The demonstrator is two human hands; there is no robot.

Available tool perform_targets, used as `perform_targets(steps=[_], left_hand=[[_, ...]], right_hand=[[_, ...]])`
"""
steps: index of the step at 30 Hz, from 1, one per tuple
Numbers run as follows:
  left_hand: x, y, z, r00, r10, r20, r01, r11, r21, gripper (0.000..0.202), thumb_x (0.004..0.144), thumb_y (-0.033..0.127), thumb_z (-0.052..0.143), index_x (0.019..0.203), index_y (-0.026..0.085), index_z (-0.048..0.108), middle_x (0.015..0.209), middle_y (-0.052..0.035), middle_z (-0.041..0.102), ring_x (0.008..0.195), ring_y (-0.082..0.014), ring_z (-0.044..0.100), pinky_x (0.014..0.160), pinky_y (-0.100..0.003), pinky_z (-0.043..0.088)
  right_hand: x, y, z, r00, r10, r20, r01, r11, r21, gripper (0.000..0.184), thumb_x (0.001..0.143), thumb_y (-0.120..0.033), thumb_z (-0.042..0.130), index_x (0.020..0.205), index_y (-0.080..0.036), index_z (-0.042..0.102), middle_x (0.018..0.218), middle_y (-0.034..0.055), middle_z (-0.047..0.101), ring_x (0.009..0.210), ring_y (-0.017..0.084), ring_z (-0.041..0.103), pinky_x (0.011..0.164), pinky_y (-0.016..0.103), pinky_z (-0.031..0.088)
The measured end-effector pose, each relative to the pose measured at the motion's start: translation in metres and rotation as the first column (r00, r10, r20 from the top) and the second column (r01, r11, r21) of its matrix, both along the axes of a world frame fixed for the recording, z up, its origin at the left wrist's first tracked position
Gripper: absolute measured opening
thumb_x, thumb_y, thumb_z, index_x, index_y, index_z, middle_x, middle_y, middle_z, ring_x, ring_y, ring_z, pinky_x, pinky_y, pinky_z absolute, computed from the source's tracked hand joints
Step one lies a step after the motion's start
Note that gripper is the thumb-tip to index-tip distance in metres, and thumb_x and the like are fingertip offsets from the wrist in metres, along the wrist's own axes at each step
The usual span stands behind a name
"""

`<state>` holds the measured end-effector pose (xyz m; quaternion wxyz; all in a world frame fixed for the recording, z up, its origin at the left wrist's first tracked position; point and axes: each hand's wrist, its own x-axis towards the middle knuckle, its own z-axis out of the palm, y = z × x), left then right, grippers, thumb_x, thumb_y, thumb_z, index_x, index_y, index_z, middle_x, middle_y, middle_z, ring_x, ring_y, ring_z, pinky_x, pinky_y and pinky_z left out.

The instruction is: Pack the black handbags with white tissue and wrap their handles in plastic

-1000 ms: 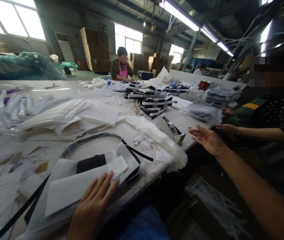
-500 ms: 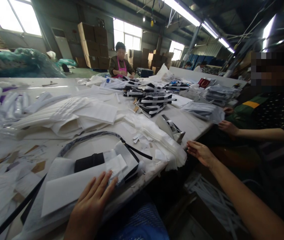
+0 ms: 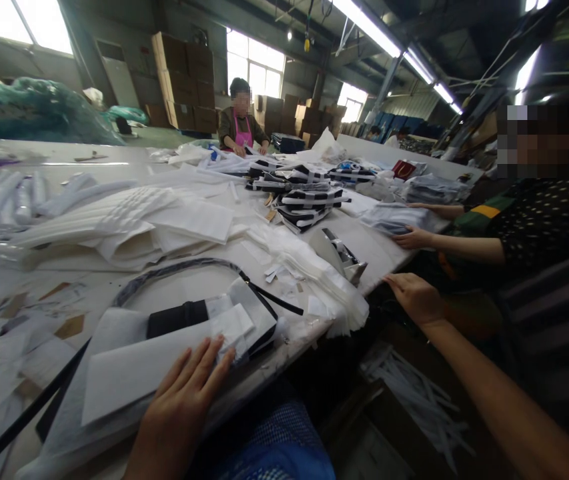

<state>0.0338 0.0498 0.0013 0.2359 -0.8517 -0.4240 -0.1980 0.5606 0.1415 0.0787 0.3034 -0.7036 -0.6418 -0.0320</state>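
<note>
My left hand [image 3: 189, 383] lies flat with its fingers stretched over a white sheet [image 3: 139, 373] and a small clear packet [image 3: 231, 327]. Beneath these is a black handbag [image 3: 263, 300], mostly hidden by white wrapping. Its dark handle [image 3: 179, 268], partly covered in clear film, arches over the table behind it. My right hand [image 3: 417, 300] is apart from the bag, just beyond the table edge; its fingers are bent together in a pinch, and anything between them is too small to make out. A beige and silver piece [image 3: 344, 257] lies nearby.
Layered white foam sheets [image 3: 129, 223] and striped black-and-white bundles [image 3: 309, 200] cover the table. A co-worker's hand [image 3: 414, 238] presses a wrapped pile [image 3: 394, 217] at right. Across the table stands another person [image 3: 243, 123]. White strips [image 3: 414, 393] fill the space below the edge.
My right hand has turned, and its fingers have drawn together into a pinch. My left hand stays on the sheet. The co-worker's hands at right have moved left onto the wrapped pile.
</note>
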Motion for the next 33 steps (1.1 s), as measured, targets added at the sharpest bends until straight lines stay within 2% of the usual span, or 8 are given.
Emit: perform_targets(steps=[4, 8, 13, 16, 20, 23, 27, 33], left_hand=[[0.0, 0.001, 0.001, 1.0, -0.02, -0.001, 0.02, 1.0, -0.007, 0.055, 0.096, 0.009, 0.029, 0.143, 0.022, 0.054, 0.154, -0.0094, 0.046, 0.132, -0.0272, 0.056, 0.106, -0.044, 0.051], [0.002, 0.0, 0.004, 0.998, -0.027, 0.051, 0.028, 0.999, -0.021, 0.055, 0.097, 0.008, 0.026, 0.138, 0.021, 0.059, 0.15, -0.011, 0.05, 0.129, -0.0285, 0.058, 0.102, -0.046, 0.054], [0.007, -0.003, 0.011, 0.995, -0.013, 0.099, 0.02, 0.997, -0.07, 0.055, 0.096, 0.004, 0.027, 0.136, 0.019, 0.061, 0.146, -0.0131, 0.054, 0.129, -0.029, 0.058, 0.101, -0.048, 0.055], [0.009, -0.005, 0.015, 0.99, 0.009, 0.141, 0.007, 0.994, -0.109, 0.05, 0.097, 0.004, 0.031, 0.132, 0.02, 0.063, 0.143, -0.0133, 0.058, 0.128, -0.0286, 0.059, 0.102, -0.047, 0.054], [0.013, -0.006, 0.017, 0.98, 0.038, 0.198, -0.013, 0.992, -0.129, 0.039, 0.099, 0.009, 0.041, 0.127, 0.022, 0.066, 0.14, -0.0117, 0.061, 0.127, -0.0276, 0.06, 0.103, -0.046, 0.054], [0.014, -0.006, 0.015, 0.974, 0.055, 0.22, -0.025, 0.99, -0.137, 0.033, 0.1, 0.015, 0.046, 0.125, 0.022, 0.066, 0.139, -0.0112, 0.062, 0.127, -0.0274, 0.06, 0.104, -0.046, 0.054], [0.016, -0.006, 0.014, 0.967, 0.062, 0.248, -0.029, 0.991, -0.133, 0.03, 0.1, 0.017, 0.049, 0.124, 0.022, 0.065, 0.139, -0.0116, 0.062, 0.127, -0.0269, 0.06, 0.105, -0.045, 0.053], [0.018, -0.006, 0.012, 0.957, 0.079, 0.279, -0.039, 0.989, -0.144, 0.027, 0.101, 0.021, 0.05, 0.124, 0.023, 0.064, 0.138, -0.0103, 0.062, 0.127, -0.0253, 0.06, 0.107, -0.044, 0.051]], right_hand=[[-0.016, -0.024, 0.03, 0.964, 0.184, 0.194, -0.167, 0.981, -0.099, 0.024, 0.088, -0.039, 0.061, 0.097, -0.025, 0.078, 0.107, 0.0102, 0.076, 0.101, 0.031, 0.066, 0.103, 0.048, 0.043], [-0.052, -0.036, 0.054, 0.807, 0.394, 0.44, -0.364, 0.919, -0.154, 0.021, 0.093, -0.034, 0.057, 0.101, -0.029, 0.077, 0.106, 0.0058, 0.077, 0.093, 0.026, 0.069, 0.095, 0.043, 0.049], [-0.114, -0.036, 0.071, 0.694, 0.575, 0.434, -0.556, 0.81, -0.184, 0.011, 0.09, -0.033, 0.069, 0.097, -0.033, 0.076, 0.094, 0.002, 0.079, 0.083, 0.022, 0.071, 0.084, 0.038, 0.053], [-0.156, -0.028, 0.075, 0.565, 0.686, 0.458, -0.711, 0.687, -0.151, 0.008, 0.089, -0.031, 0.071, 0.096, -0.033, 0.075, 0.089, 0.0009, 0.079, 0.075, 0.018, 0.07, 0.075, 0.033, 0.053], [-0.212, -0.011, 0.077, 0.315, 0.801, 0.509, -0.911, 0.406, -0.075, 0.013, 0.087, -0.023, 0.073, 0.1, -0.025, 0.071, 0.085, 0.0014, 0.077, 0.068, 0.014, 0.065, 0.067, 0.029, 0.05], [-0.248, 0.006, 0.075, 0.173, 0.852, 0.495, -0.964, 0.25, -0.094, 0.013, 0.087, -0.023, 0.074, 0.097, -0.018, 0.067, 0.08, 0.0026, 0.074, 0.067, 0.015, 0.063, 0.065, 0.029, 0.048], [-0.28, 0.033, 0.072, 0.042, 0.899, 0.437, -0.968, 0.145, -0.206, 0.013, 0.092, -0.03, 0.068, 0.09, -0.018, 0.067, 0.074, 0.0025, 0.07, 0.067, 0.014, 0.061, 0.065, 0.028, 0.045], [-0.311, 0.07, 0.066, -0.077, 0.934, 0.35, -0.935, 0.055, -0.352, 0.02, 0.096, -0.036, 0.062, 0.086, -0.019, 0.067, 0.074, 0.0024, 0.069, 0.068, 0.015, 0.06, 0.066, 0.028, 0.042]])
